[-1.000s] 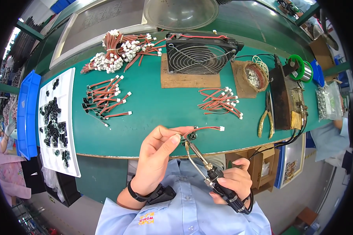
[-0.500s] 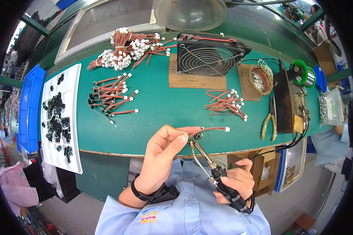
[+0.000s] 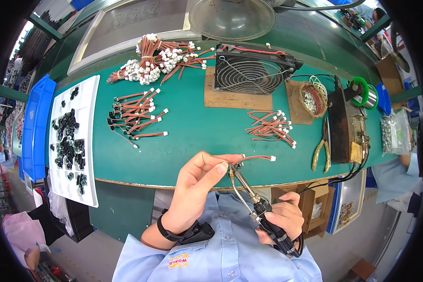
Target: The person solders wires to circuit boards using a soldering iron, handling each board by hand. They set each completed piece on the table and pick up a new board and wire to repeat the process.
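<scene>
Between its thumb and fingers, my left hand point(image 3: 197, 176) pinches a small dark part point(image 3: 238, 165) at the table's front edge. A short red-and-black cable point(image 3: 256, 157) runs rightward from that part to a white plug. My right hand point(image 3: 286, 218) grips a black-handled soldering iron point(image 3: 268, 221) with a thin metal guide tube alongside. The iron's tip points up and left, right by the part; whether it touches is too small to tell. Left of centre lie several cables with dark parts on their ends point(image 3: 131, 115). Several loose cables point(image 3: 270, 127) lie right of centre.
A white tray point(image 3: 90, 105) of small black parts is at left, beside a blue bin point(image 3: 33, 131). Behind are a cable bundle point(image 3: 148, 56) and a caged fan point(image 3: 251, 70). At right are pliers point(image 3: 317, 152), a round dish point(image 3: 323, 114), a soldering station point(image 3: 340, 124) and a solder spool point(image 3: 371, 96).
The view has shifted slightly. My hands keep the same hold on the part and the iron, and the cable's plug end sits slightly lower in the picture.
</scene>
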Demonstrator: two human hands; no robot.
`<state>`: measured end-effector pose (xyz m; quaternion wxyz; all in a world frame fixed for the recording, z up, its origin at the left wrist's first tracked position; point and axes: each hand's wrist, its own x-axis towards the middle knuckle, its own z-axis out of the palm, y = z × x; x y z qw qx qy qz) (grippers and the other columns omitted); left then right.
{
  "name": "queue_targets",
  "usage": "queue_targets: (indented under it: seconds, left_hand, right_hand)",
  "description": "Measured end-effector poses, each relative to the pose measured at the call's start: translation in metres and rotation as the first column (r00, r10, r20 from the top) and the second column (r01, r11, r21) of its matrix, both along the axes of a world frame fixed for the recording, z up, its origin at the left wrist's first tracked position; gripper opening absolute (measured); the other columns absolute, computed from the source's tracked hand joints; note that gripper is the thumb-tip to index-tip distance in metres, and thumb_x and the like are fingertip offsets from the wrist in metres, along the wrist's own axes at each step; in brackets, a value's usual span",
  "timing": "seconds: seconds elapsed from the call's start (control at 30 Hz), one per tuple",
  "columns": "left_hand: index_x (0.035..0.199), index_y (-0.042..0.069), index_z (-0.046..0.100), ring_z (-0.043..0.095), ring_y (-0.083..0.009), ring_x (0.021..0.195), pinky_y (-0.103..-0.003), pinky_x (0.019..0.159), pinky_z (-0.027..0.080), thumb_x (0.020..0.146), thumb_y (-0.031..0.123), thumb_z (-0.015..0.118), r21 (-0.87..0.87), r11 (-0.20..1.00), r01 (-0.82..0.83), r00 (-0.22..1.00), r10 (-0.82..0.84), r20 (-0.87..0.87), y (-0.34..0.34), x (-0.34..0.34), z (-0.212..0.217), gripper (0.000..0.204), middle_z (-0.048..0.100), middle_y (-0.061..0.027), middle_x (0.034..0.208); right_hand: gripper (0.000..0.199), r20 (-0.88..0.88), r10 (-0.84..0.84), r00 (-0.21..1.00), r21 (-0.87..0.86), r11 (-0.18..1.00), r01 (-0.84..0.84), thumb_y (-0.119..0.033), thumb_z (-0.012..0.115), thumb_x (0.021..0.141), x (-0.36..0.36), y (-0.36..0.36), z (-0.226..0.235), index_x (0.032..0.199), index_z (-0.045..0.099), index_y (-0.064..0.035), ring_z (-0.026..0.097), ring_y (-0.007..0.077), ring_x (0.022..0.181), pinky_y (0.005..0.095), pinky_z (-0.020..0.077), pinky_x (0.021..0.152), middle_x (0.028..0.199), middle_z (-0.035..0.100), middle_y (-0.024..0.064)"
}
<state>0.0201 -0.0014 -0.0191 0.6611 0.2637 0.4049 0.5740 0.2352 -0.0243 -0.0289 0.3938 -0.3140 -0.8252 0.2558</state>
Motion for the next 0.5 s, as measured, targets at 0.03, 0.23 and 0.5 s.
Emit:
queue_targets:
  seconds: [0.03, 0.23, 0.5]
  left_hand:
    - [0.086, 0.004, 0.054, 0.054, -0.0197, 0.104, -0.034, 0.095, 0.035, 0.089, 0.013, 0.054, 0.003, 1.000, -0.003, 1.000, 0.003, -0.001, -0.0001, 0.0000, 0.0001, 0.010, 0.061, -0.0206, 0.108]
    - [0.086, 0.003, 0.053, 0.055, -0.0196, 0.103, -0.034, 0.095, 0.035, 0.089, 0.012, 0.053, 0.007, 1.000, -0.013, 1.000, 0.013, -0.017, -0.0018, 0.0000, -0.0007, 0.009, 0.060, -0.0206, 0.109]
    - [0.087, 0.002, 0.053, 0.055, -0.0192, 0.103, -0.034, 0.094, 0.037, 0.089, 0.011, 0.053, 0.035, 0.999, -0.035, 0.998, 0.037, -0.057, -0.0034, 0.0003, 0.0007, 0.009, 0.061, -0.0202, 0.108]
  right_hand:
    - [0.044, 0.000, 0.000, 1.000, 0.003, 1.000, 0.000, -0.026, 0.073, 0.067, -0.0006, 0.0006, 0.0003, 0.104, 0.054, -0.0096, 0.058, 0.0181, 0.056, 0.0397, 0.0386, 0.075, 0.061, 0.061, 0.0033]
    - [0.042, -0.010, -0.011, 1.000, -0.003, 1.000, 0.011, -0.026, 0.073, 0.067, -0.0032, 0.0003, 0.0015, 0.101, 0.055, -0.0086, 0.057, 0.0185, 0.054, 0.0392, 0.0395, 0.074, 0.059, 0.059, 0.0035]
    - [0.044, 0.009, -0.002, 1.000, -0.007, 1.000, 0.002, -0.027, 0.077, 0.065, -0.0033, -0.0014, 0.0022, 0.099, 0.055, -0.0091, 0.056, 0.0192, 0.055, 0.0397, 0.0400, 0.073, 0.059, 0.058, 0.0039]
